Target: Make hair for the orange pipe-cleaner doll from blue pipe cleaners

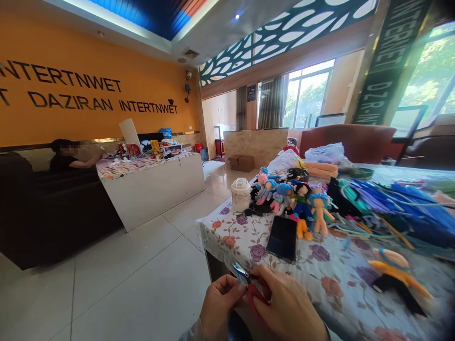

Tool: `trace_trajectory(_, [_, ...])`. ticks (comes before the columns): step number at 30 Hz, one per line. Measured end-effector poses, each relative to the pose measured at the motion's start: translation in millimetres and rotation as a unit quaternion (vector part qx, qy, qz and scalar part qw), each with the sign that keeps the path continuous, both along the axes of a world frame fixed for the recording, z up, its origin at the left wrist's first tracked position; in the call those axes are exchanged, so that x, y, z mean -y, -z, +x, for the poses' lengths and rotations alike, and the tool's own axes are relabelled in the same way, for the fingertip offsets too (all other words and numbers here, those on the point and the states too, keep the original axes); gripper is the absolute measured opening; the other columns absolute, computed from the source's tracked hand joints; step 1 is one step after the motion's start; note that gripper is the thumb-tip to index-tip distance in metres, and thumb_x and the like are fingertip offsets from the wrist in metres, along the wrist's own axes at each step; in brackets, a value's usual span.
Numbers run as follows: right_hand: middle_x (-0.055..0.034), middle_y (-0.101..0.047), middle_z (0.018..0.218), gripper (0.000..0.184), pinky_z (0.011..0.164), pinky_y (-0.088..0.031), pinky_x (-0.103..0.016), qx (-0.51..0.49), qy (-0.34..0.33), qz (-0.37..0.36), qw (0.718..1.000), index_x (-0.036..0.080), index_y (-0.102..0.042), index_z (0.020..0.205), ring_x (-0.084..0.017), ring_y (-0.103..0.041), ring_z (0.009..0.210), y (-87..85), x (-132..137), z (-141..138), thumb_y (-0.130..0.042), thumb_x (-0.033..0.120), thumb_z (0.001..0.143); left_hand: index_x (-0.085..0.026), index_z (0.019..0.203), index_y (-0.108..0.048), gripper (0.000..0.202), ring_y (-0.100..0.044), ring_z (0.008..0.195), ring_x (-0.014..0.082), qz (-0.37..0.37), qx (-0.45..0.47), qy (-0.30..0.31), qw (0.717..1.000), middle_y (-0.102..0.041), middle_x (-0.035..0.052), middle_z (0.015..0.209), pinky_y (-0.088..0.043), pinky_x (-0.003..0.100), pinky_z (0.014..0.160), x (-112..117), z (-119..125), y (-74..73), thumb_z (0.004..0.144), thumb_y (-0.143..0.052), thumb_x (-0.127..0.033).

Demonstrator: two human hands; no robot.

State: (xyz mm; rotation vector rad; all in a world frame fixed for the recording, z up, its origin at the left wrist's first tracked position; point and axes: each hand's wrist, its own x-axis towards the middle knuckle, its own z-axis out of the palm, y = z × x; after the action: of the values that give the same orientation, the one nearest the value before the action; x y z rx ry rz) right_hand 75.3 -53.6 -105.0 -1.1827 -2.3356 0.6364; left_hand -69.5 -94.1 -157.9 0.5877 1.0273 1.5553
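Both my hands meet at the bottom of the view, at the near edge of a table with a floral cloth (245,237). My right hand (287,308) is closed around red-handled pliers (250,284), whose metal jaws point left. My left hand (220,305) pinches something small and blue at the jaws; I cannot make out what it is. A black phone (282,237) lies flat on the cloth just beyond my hands.
Several small pipe-cleaner dolls (295,199) crowd the table behind the phone, beside a white lidded jar (241,194). Blue pipe cleaners (398,203) pile at right, and an orange doll (394,270) lies nearer. A person sits behind a white counter (152,189) at left.
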Motion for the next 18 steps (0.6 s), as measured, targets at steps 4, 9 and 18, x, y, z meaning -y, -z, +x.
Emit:
trace_trajectory(4, [-0.0011, -0.067, 0.081, 0.012, 0.067, -0.036, -0.032, -0.001, -0.009, -0.003, 1.000, 0.024, -0.060, 0.086, -0.022, -0.061, 0.078, 1.8, -1, 1, -0.052, 0.022, 0.078, -0.014, 0.052, -0.061, 0.037, -0.055, 0.047, 0.0094, -0.007, 0.032, -0.003, 0.999, -0.062, -0.0012, 0.049, -0.044, 0.022, 0.053, -1, 2, -2.7, 0.046, -0.091, -0.035])
trace_trajectory(9, [-0.0009, -0.068, 0.084, 0.015, 0.071, -0.036, -0.032, -0.011, -0.019, -0.007, 1.000, 0.025, -0.060, 0.088, -0.023, -0.062, 0.082, 2.4, -3, -1, -0.050, 0.021, 0.078, -0.014, 0.052, -0.062, 0.037, -0.055, 0.048, 0.0099, -0.014, 0.045, -0.008, 0.999, -0.062, -0.0009, 0.049, -0.044, 0.023, 0.053, -2, 2, -2.6, 0.045, -0.091, -0.036])
trace_trajectory(18, [-0.0024, -0.068, 0.084, 0.012, 0.068, -0.037, -0.031, 0.027, -0.039, -0.012, 0.999, 0.024, -0.061, 0.083, -0.022, -0.061, 0.080, 6.1, -19, -2, -0.051, 0.028, 0.077, -0.012, 0.056, -0.065, 0.039, -0.056, 0.051, 0.0103, -0.049, 0.046, -0.024, 0.997, -0.065, 0.0024, 0.054, -0.043, 0.022, 0.054, -3, -4, 4.6, 0.044, -0.091, -0.039])
